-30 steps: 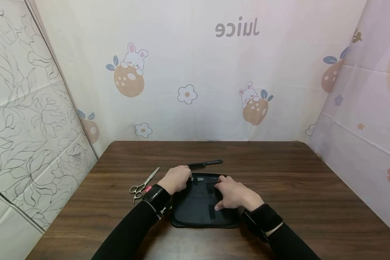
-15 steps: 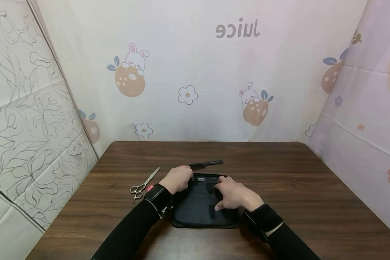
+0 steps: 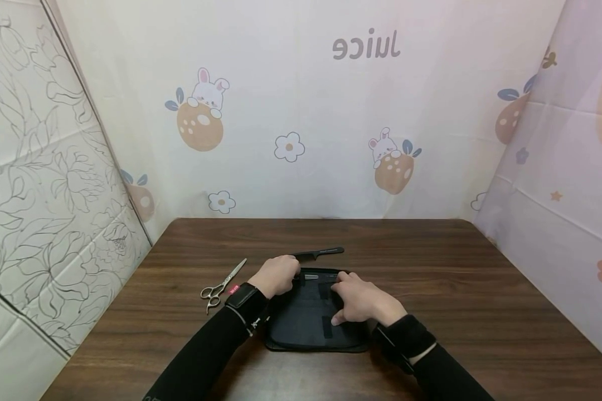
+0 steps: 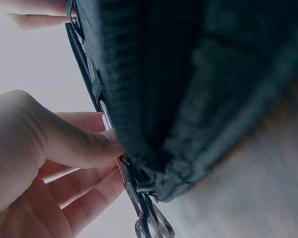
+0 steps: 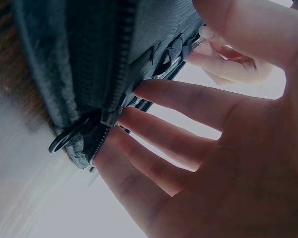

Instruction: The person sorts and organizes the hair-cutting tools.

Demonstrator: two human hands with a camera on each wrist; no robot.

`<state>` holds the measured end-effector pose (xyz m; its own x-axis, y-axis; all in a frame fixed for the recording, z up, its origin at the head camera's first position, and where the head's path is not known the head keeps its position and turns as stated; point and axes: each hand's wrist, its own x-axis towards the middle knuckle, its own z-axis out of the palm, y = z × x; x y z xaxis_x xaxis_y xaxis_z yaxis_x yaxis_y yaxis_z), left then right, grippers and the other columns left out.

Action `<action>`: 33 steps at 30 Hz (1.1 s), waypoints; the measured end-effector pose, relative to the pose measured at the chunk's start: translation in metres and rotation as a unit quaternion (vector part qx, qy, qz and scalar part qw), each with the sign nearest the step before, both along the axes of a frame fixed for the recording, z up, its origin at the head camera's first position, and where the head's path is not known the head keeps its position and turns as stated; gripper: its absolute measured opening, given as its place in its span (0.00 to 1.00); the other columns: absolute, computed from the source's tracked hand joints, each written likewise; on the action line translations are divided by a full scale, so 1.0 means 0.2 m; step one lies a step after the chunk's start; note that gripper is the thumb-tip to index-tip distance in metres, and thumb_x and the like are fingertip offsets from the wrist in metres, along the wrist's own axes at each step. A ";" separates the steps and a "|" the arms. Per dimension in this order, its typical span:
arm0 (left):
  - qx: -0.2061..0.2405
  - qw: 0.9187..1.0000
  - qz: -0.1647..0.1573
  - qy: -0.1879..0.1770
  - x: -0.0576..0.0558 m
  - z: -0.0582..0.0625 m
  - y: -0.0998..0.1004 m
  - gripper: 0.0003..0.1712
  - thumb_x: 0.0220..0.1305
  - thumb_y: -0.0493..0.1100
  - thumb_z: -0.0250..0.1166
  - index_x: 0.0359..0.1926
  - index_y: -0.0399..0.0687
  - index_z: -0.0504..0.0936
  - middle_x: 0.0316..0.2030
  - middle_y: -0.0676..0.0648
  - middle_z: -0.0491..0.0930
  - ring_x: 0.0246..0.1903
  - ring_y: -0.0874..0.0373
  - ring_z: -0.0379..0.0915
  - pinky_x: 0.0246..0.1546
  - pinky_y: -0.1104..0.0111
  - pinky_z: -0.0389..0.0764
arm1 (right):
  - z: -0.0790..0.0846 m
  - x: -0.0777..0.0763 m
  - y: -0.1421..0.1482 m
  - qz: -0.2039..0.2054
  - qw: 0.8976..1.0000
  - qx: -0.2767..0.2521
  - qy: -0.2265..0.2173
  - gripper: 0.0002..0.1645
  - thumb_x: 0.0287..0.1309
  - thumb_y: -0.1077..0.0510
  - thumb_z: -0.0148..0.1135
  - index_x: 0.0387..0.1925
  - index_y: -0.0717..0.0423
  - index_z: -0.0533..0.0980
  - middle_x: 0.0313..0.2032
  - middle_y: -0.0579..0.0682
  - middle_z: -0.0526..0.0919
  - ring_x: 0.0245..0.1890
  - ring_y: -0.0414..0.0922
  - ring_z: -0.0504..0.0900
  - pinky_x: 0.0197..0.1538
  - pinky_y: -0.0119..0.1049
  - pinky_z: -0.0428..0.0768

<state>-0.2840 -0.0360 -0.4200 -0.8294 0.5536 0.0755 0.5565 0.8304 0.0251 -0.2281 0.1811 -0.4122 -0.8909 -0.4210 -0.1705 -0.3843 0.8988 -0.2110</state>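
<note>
A black zip case (image 3: 306, 323) lies opened out flat, with dark straps across its inside. Near its far left corner my left hand (image 3: 276, 275) pinches a pair of scissors (image 4: 156, 225) between thumb and fingers; the finger rings stick out below in the left wrist view. The silver blade (image 3: 311, 277) shows past a strap in the head view, partly hidden by the hand. My right hand (image 3: 363, 301) rests on the case's right side with its fingers spread fairly straight, fingertips at the zip edge (image 5: 111, 116) in the right wrist view.
Another pair of silver scissors (image 3: 223, 287) lies on the wooden table (image 3: 481, 312) to the left of the case, close to the left forearm. A black comb (image 3: 326, 252) lies just beyond the case. Patterned cloth walls (image 3: 301, 111) stand around the table.
My left hand has edged slightly to the right, and the scissors' blade has slid further right past the strap. The right hand has stayed in place.
</note>
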 end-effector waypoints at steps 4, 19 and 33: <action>0.004 1.000 -0.006 0.004 0.00 0.00 0.00 0.11 0.65 0.29 0.66 0.41 0.48 0.88 0.41 0.47 0.82 0.42 0.54 0.80 0.40 0.62 0.81 | 0.00 0.00 0.00 0.002 1.000 0.000 0.002 0.39 0.52 0.46 0.79 0.61 0.60 0.78 0.57 0.53 0.73 0.58 0.52 0.71 0.55 0.52 0.76; 0.002 1.000 -0.012 -0.009 0.01 -0.01 -0.03 0.14 0.64 0.28 0.67 0.46 0.47 0.88 0.43 0.47 0.81 0.43 0.54 0.80 0.41 0.63 0.82 | 0.01 0.01 0.01 -0.001 1.000 0.000 0.003 0.40 0.52 0.46 0.80 0.62 0.61 0.78 0.57 0.54 0.73 0.58 0.52 0.71 0.54 0.52 0.76; 0.024 1.000 0.006 0.000 0.02 0.01 -0.16 0.14 0.63 0.30 0.67 0.47 0.45 0.88 0.41 0.46 0.77 0.47 0.48 0.76 0.45 0.58 0.79 | 0.01 0.01 0.00 0.001 1.000 -0.001 0.002 0.40 0.52 0.46 0.79 0.62 0.61 0.77 0.57 0.53 0.72 0.57 0.52 0.70 0.53 0.52 0.76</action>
<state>-0.2799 -0.0685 -0.4187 -0.8360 0.5394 0.1009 0.5465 0.8350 0.0645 -0.2271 0.1820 -0.4110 -0.8910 -0.4227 -0.1656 -0.3868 0.8978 -0.2103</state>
